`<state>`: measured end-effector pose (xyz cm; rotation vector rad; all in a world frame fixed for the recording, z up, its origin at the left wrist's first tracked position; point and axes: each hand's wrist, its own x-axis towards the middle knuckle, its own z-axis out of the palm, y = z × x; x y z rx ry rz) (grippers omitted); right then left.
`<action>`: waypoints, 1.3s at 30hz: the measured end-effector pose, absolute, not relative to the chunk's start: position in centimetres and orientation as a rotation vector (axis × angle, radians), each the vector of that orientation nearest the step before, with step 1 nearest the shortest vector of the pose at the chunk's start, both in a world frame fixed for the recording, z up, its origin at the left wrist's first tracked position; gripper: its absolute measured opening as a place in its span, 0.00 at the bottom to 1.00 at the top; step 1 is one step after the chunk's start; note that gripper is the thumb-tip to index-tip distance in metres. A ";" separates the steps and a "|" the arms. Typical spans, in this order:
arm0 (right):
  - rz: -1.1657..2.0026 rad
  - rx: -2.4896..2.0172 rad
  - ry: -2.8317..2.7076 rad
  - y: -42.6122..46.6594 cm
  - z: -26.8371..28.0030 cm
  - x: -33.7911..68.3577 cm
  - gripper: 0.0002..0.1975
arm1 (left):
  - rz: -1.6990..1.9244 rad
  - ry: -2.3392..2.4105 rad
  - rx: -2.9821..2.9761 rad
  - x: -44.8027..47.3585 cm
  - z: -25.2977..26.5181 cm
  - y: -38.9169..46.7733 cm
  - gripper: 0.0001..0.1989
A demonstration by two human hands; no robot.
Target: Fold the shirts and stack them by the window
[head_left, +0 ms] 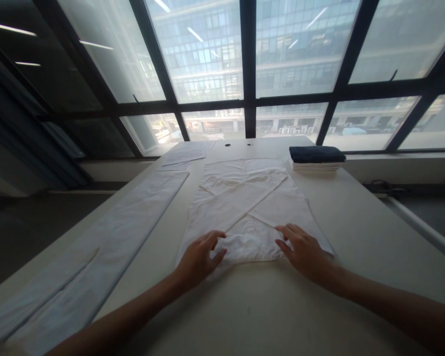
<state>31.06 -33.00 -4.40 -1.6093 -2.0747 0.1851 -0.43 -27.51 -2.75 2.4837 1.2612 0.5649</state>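
Note:
A white long-sleeved shirt (244, 198) lies spread on the table, with its two sleeves crossed over the body in an X. At the shirt's near left corner is my left hand (203, 254), fingers curved and thumb apart, nothing gripped between them. My right hand (300, 249) is over the near right part, its fingertips by the end of one sleeve and its thumb apart from the fingers. Whether the fingertips press on the cloth or hover just above it is hard to tell. The shirt's near edge, between the hands, looks bunched and wrinkled.
White trousers (107, 247) lie lengthwise along the table's left side. White sheets (185, 153) lie at the far left. A stack of folded white cloths (315, 167) with a dark blue folded cloth (316, 154) on top sits far right. Windows rise behind the table (378, 267).

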 end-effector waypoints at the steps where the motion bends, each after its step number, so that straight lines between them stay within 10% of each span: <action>1: 0.129 -1.512 -2.123 -33.1 -3.8 30.5 0.16 | 0.573 1.163 2.582 0.0 -2.2 -27.5 0.13; 15: 0.077 -1.406 -2.416 -33.2 -7.0 25.6 0.37 | 0.082 0.508 2.880 4.5 -4.1 -25.3 0.34; 39: 0.061 -1.529 -2.316 -33.7 -7.1 25.5 0.29 | 0.100 0.563 2.851 4.4 -3.6 -25.5 0.39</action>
